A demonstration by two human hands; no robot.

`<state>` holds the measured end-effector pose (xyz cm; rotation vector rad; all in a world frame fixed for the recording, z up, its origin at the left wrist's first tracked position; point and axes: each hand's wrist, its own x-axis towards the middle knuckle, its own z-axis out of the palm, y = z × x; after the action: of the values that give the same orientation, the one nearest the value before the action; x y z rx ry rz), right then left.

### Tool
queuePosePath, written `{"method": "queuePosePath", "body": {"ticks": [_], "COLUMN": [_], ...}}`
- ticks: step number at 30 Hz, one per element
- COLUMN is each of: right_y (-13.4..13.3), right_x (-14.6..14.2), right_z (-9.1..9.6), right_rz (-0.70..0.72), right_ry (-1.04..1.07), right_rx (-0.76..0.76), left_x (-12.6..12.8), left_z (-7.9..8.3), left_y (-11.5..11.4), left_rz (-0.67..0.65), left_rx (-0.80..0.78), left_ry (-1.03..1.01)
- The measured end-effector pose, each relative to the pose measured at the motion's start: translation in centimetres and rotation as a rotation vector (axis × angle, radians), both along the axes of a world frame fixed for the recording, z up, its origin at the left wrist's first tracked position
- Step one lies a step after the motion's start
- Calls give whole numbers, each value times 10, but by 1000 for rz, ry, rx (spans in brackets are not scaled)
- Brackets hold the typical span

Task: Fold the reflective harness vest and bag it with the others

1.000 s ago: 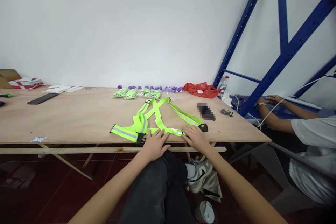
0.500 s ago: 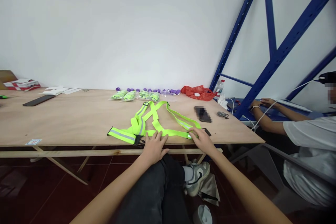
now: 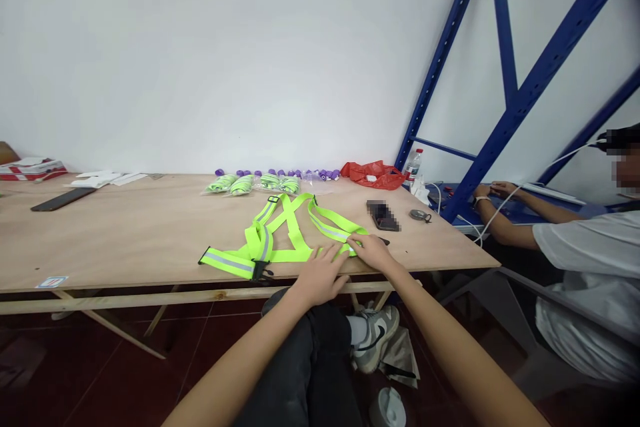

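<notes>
Left hand (image 3: 320, 273) has slid rightward along the reflective safety vest (image 3: 280, 237), now flat-fingered just beside the right hand (image 3: 370, 251). Right hand pinches the vest's strap end, drawn in from the phone (image 3: 383, 215) beyond it.

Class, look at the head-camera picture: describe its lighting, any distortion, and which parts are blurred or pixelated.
Head view: soft, even light with hardly any shadows on the table; wide-angle lens bends the table edge and splays the blue rack; the phone and the co-worker's face are pixelated; both hands on the neon vest stay fairly sharp.
</notes>
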<state>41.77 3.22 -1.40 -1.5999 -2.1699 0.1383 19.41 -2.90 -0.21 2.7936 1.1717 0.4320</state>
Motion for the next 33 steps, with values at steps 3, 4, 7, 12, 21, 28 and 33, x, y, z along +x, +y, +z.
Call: {"method": "queuePosePath", "body": {"ticks": [3, 4, 7, 12, 21, 28, 33], "right_y": [-1, -1, -2, -11, -26, -30, -22], "right_x": [1, 1, 3, 22, 62, 65, 76], "right_z": [-1, -2, -6, -14, -38, -47, -22], "right_rz": [15, 26, 53, -81, -198, -158, -120], "right_ry": [33, 59, 172, 397, 617, 633, 632], "right_rx": [13, 21, 67, 267, 181, -22, 34], "left_x": [23, 27, 30, 34, 53, 54, 55], "left_z": [-15, -19, -24, -18, -21, -26, -28], "left_y": [5, 6, 6, 5, 1, 3, 4], "left_rz": [-47, -37, -11, 26, 151, 139, 139], "left_rx": [-64, -72, -81, -111, -8, -5, -26], "left_ry": [15, 21, 12, -28, -13, -10, 9]}}
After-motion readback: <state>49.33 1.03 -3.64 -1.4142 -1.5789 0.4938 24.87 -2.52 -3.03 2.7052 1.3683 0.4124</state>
